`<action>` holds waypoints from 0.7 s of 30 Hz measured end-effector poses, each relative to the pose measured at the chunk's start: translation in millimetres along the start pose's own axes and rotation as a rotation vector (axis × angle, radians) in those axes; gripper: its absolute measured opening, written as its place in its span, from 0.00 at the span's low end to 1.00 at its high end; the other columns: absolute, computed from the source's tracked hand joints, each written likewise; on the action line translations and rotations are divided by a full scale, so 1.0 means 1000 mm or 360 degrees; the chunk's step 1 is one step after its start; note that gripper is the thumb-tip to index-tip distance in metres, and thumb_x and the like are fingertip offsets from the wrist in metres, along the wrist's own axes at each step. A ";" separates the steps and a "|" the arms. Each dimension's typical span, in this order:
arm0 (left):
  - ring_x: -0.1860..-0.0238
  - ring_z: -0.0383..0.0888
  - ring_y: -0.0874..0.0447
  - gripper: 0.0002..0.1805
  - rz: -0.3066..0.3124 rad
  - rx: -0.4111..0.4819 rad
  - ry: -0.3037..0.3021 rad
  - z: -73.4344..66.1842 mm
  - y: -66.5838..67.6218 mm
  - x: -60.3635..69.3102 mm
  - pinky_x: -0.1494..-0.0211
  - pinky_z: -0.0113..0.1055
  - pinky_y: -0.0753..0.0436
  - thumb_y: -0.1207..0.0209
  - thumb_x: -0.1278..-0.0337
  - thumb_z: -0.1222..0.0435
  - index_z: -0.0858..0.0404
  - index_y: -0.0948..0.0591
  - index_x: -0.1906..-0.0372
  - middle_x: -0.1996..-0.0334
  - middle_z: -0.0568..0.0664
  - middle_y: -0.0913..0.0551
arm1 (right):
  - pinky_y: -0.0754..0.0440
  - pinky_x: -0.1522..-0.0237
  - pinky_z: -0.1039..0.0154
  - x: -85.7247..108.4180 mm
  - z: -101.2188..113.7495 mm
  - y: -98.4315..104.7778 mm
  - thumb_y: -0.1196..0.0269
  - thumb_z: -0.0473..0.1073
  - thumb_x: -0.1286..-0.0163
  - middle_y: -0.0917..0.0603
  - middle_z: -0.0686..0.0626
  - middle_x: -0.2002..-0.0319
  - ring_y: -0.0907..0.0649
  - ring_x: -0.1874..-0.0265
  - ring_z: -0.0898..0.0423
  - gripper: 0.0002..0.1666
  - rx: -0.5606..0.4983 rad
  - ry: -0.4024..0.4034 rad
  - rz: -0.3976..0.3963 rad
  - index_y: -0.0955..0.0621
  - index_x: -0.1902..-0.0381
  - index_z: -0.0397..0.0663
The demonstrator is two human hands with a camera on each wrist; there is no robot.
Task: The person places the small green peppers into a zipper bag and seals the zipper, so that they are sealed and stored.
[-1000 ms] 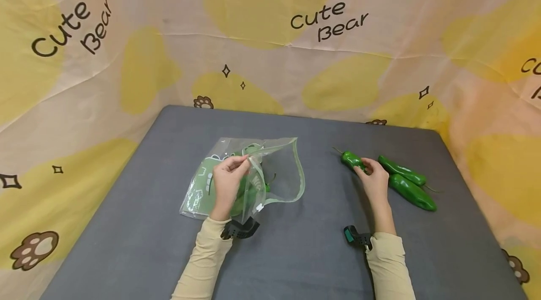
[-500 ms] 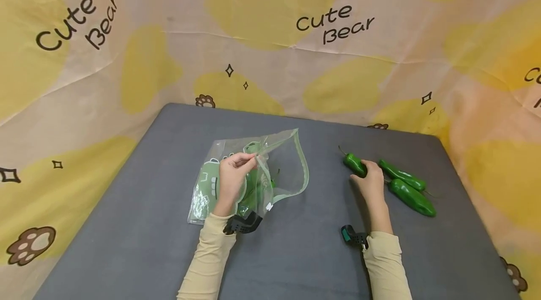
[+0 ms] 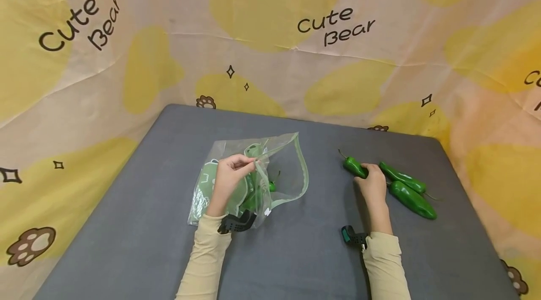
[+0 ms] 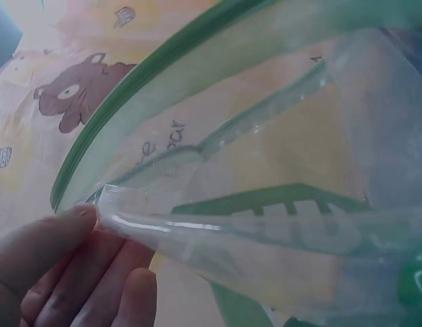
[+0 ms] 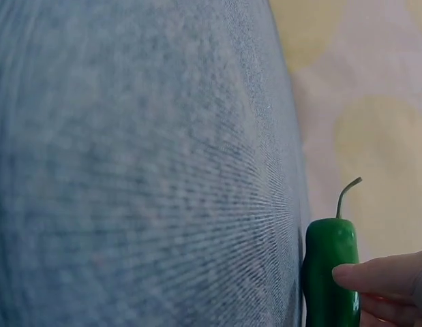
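In the head view my left hand (image 3: 230,175) pinches the zip edge of a clear bag (image 3: 305,173) with green trim and a green cartoon print. The bag's mouth gapes to the right, and a green pepper (image 3: 272,187) shows inside it. The left wrist view has the thumb (image 4: 57,235) and fingertips on the plastic edge. My right hand (image 3: 374,186) grips another green pepper (image 3: 353,165) lying on the table, its stem pointing away to the left. In the right wrist view the thumb lies across that pepper (image 5: 326,272); its lower end is out of frame.
Two more green peppers, one behind (image 3: 403,178) and one in front (image 3: 412,200), lie side by side just right of my right hand. A grey cloth-covered table (image 3: 304,253) carries everything. Printed fabric walls (image 3: 262,56) stand along its back and sides.
My left hand and the bag have shifted slightly right since a second ago. Half a second ago my right thumb stood off the pepper; now thumb and fingers grip it.
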State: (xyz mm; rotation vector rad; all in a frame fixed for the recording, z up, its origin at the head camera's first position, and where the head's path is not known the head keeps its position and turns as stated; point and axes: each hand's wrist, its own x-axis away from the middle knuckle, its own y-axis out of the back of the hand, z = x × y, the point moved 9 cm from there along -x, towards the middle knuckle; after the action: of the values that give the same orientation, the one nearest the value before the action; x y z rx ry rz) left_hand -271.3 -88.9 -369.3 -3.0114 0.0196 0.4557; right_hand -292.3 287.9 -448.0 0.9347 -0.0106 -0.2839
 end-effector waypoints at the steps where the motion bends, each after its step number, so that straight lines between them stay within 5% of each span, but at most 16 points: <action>1: 0.75 0.37 0.20 0.02 0.0006 0.0000 0.0003 0.000 -0.001 0.000 0.69 0.29 0.20 0.42 0.56 0.83 0.81 0.22 0.72 0.70 0.67 0.19 | 0.34 0.48 0.44 0.000 0.000 0.001 0.36 0.31 0.45 0.30 0.34 0.48 0.33 0.48 0.37 0.26 0.0004 -0.0004 -0.0008 0.28 0.48 0.31; 8: 0.75 0.36 0.20 0.02 0.0020 0.0013 0.0026 0.001 -0.002 -0.001 0.69 0.28 0.20 0.43 0.56 0.84 0.82 0.23 0.73 0.69 0.72 0.21 | 0.33 0.49 0.43 -0.003 0.000 0.000 0.35 0.35 0.45 0.29 0.34 0.48 0.31 0.49 0.37 0.27 0.0089 -0.0034 -0.0031 0.27 0.47 0.33; 15: 0.75 0.33 0.21 0.02 0.0017 -0.0027 0.0019 -0.019 -0.006 0.004 0.69 0.26 0.20 0.46 0.56 0.86 0.83 0.24 0.74 0.69 0.73 0.22 | 0.29 0.56 0.41 -0.007 -0.005 -0.004 0.34 0.37 0.45 0.30 0.37 0.45 0.30 0.49 0.38 0.29 0.0233 -0.0155 -0.0003 0.28 0.45 0.39; 21: 0.76 0.33 0.21 0.03 0.0007 -0.0034 0.0017 -0.021 -0.007 0.004 0.70 0.26 0.20 0.46 0.56 0.86 0.81 0.23 0.74 0.71 0.70 0.21 | 0.29 0.56 0.40 -0.008 -0.008 -0.007 0.35 0.38 0.44 0.32 0.36 0.44 0.31 0.48 0.38 0.32 0.0348 -0.0221 0.0051 0.31 0.41 0.38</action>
State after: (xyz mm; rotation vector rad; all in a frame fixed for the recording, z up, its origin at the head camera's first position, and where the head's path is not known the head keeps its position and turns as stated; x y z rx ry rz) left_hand -261.3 -84.0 -350.3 -3.0354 0.0222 0.4426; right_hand -300.7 292.3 -457.2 1.1294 -0.1874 -0.3216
